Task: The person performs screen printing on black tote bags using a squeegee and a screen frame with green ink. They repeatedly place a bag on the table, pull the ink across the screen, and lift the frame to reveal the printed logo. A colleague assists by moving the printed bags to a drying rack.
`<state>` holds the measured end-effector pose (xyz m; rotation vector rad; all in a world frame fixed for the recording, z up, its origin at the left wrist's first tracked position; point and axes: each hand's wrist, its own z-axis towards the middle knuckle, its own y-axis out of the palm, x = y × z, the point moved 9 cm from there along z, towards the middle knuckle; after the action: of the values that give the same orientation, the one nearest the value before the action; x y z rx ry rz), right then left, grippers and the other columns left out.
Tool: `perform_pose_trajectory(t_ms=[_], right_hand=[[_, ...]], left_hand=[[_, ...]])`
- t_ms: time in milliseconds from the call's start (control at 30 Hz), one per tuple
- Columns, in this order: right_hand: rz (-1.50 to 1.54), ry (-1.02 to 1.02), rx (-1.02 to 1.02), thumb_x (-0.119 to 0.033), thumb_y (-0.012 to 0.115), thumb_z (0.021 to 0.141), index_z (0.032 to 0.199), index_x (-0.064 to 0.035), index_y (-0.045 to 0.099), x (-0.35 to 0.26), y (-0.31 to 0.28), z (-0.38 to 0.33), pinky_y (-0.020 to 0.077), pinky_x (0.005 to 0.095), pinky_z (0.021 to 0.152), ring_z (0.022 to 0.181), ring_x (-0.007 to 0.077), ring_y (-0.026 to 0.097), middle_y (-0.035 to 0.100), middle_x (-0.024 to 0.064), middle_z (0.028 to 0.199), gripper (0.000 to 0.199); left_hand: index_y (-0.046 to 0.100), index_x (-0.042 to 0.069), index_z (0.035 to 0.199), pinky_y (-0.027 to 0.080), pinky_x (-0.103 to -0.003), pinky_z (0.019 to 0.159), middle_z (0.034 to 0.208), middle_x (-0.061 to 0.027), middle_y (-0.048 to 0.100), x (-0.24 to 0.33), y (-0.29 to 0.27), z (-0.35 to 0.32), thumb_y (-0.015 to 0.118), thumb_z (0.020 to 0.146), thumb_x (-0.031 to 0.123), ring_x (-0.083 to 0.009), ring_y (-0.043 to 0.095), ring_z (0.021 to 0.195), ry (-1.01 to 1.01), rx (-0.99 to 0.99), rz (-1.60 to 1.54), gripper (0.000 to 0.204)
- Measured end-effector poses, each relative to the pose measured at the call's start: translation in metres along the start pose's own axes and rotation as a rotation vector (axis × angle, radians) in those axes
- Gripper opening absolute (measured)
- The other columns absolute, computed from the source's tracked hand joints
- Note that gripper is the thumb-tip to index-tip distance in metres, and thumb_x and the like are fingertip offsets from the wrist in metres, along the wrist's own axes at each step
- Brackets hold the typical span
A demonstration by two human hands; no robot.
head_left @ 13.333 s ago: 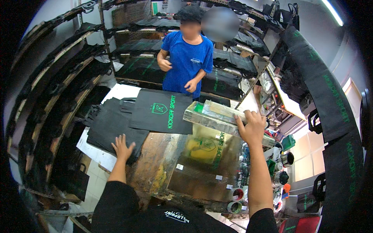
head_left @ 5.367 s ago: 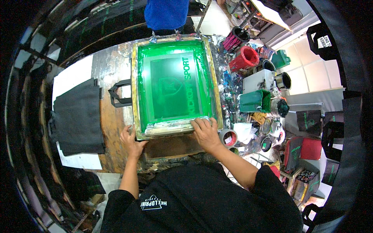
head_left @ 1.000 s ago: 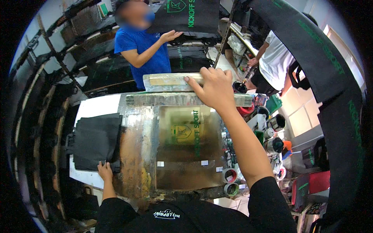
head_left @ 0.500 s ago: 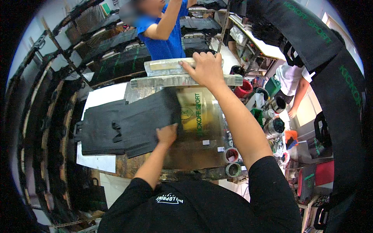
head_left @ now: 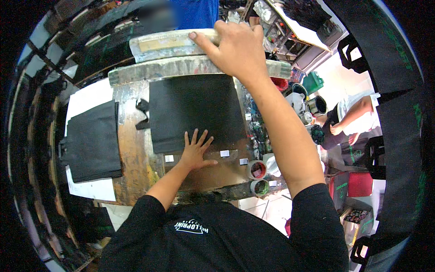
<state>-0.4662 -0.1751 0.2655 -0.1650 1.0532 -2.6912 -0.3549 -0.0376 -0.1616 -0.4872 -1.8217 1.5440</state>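
Observation:
A black fabric bag [head_left: 197,111] lies flat on the worktable, its dark handles sticking out at the left. Fingers spread, my left hand [head_left: 195,153] rests on the bag's near edge. Beyond the bag is the paint-stained bar of a screen-printing frame [head_left: 181,69], lifted off the table. Just behind that bar sits a long, pale squeegee [head_left: 158,45]. My right hand [head_left: 238,50] closes over the squeegee at the frame bar, the thumb along its top; its far fingertips are hidden. A stack of black bags [head_left: 93,143] lies to the left on white paper.
Tape rolls [head_left: 257,169] and paint cans [head_left: 316,105] line the table's right side. Racks with black bags stand at left, and more bags [head_left: 398,113] hang at right. A person in blue [head_left: 197,13] stands beyond the frame; another person's arm [head_left: 353,115] is at right.
The bag has moved right from the stack, covering the printed yellow-green area. My left hand has opened flat onto it. The frame and squeegee appear closer, still under my right hand.

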Motion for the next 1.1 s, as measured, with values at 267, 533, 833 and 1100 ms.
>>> perform_pose_trajectory(t_ms=[267, 533, 833, 1100], right_hand=[[-0.001, -0.007, 0.02, -0.07, 0.053, 0.098, 0.079, -0.0054, 0.071, 0.0, 0.001, -0.001, 0.0419, 0.0522, 0.083, 0.086, 0.0369, 0.071, 0.073, 0.019, 0.083, 0.07], [-0.005, 0.03, -0.098, -0.072, 0.052, 0.098, 0.087, -0.0055, 0.072, -0.005, 0.004, -0.01, 0.0428, 0.0554, 0.088, 0.092, 0.0356, 0.07, 0.074, 0.0175, 0.09, 0.07], [-0.004, -0.009, -0.003, -0.063, 0.058, 0.098, 0.089, -0.0079, 0.069, -0.02, -0.01, -0.047, 0.0382, 0.0498, 0.083, 0.089, 0.0332, 0.066, 0.068, 0.0133, 0.086, 0.057], [0.043, -0.032, -0.556, -0.037, 0.087, 0.077, 0.122, -0.0099, 0.057, -0.057, 0.045, -0.221, 0.0394, 0.0517, 0.093, 0.109, 0.0297, 0.059, 0.061, 0.0099, 0.109, 0.06]], left_hand=[[0.04, 0.02, 0.165, -0.004, -0.077, 0.122, 0.176, -0.013, 0.02, 0.021, 0.009, -0.019, 0.053, 0.077, 0.095, -0.0469, 0.007, 0.162, 0.065, 0.071, -0.049, 0.116], [0.037, 0.017, 0.166, 0.001, -0.077, 0.122, 0.176, -0.0158, 0.021, 0.026, 0.02, -0.039, 0.052, 0.078, 0.095, -0.0459, 0.01, 0.162, 0.059, 0.031, 0.0, 0.118], [0.037, 0.005, 0.16, 0.039, -0.049, 0.122, 0.16, -0.023, 0.048, -0.042, -0.176, -0.061, 0.049, 0.097, 0.078, -0.0396, 0.054, 0.142, -0.269, 0.55, -1.485, 0.097], [0.013, 0.003, 0.167, 0.031, -0.061, 0.125, 0.166, -0.0269, 0.031, -0.056, -0.138, -0.149, 0.04, 0.084, 0.097, -0.0401, 0.041, 0.151, -0.595, 0.629, -2.124, 0.129]])
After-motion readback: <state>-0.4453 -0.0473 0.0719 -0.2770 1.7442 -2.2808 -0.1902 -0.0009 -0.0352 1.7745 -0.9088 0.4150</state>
